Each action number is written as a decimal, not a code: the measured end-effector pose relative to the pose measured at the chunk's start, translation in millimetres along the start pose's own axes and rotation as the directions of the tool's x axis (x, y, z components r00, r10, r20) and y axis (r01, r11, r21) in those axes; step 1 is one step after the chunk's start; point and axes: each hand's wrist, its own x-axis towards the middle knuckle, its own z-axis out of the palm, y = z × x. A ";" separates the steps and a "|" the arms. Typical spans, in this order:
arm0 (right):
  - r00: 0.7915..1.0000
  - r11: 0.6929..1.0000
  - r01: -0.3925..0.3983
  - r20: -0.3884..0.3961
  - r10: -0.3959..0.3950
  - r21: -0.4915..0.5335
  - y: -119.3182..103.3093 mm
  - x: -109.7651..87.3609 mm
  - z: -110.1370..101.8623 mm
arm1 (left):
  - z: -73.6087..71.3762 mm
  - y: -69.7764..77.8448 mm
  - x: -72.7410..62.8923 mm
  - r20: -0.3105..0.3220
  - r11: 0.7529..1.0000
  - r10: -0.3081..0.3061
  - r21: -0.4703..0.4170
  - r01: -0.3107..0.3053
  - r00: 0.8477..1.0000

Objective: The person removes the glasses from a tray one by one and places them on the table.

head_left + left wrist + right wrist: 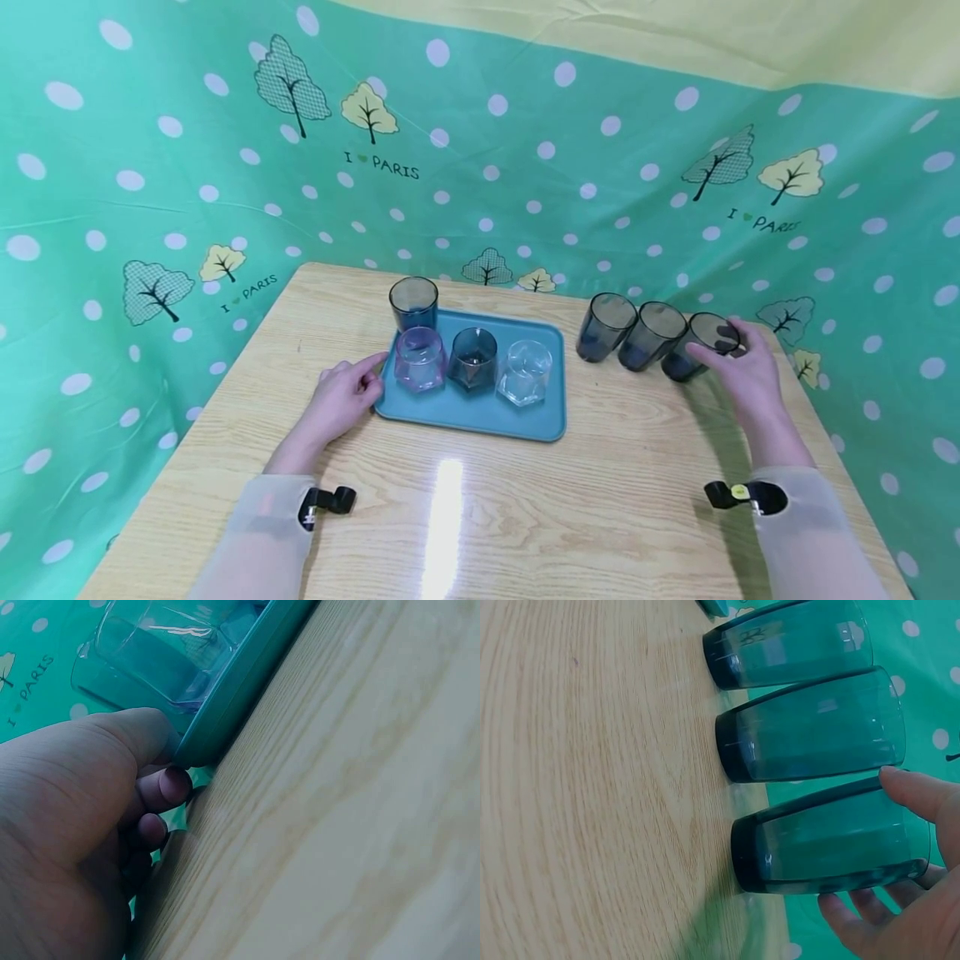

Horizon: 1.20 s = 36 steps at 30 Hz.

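Note:
At the right, my right hand (750,371) holds the rightmost of three tall smoky drinking glasses (832,840) near its rim, thumb on one side and fingers on the other. That glass is upright on the table. My left hand (347,394) grips the left edge of a blue tray (465,418), its thumb (154,733) at the rim and other fingers curled lower down. On the tray, a short purple-tinted glass (420,360), a short grey glass (473,360) and a short clear glass (525,373) stand in a row. Another tall smoky glass (415,305) stands behind the purple-tinted one.
Beside the held glass stand the middle tall glass (651,337) and the left tall glass (606,327), close together. The wooden table (600,500) ends at a green dotted cloth (525,200) hanging behind it. Bright glare (444,525) lies on the tabletop in front.

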 end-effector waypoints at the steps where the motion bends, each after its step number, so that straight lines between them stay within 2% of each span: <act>1: 1.000 1.000 0.002 0.004 -0.002 -0.001 0.4 0.2 -0.2 | -0.1 0.1 -0.1 -0.001 1.000 0.001 -0.001 -0.001 1.000; 22: 0.996 0.997 0.072 0.045 -0.072 0.001 2.3 -2.7 -0.3 | 1.3 -2.5 0.0 -0.009 1.000 0.001 0.004 -0.001 1.000; 30: 0.987 0.982 0.158 -0.023 -0.161 -0.101 -14.3 -6.5 -12.1 | 0.3 -0.6 0.5 0.000 1.000 -0.008 0.002 0.008 1.000; 36: 0.976 0.973 0.200 -0.061 -0.208 -0.117 -37.6 -15.4 -16.4 | 0.3 -0.3 0.5 0.002 1.000 -0.006 0.006 0.006 1.000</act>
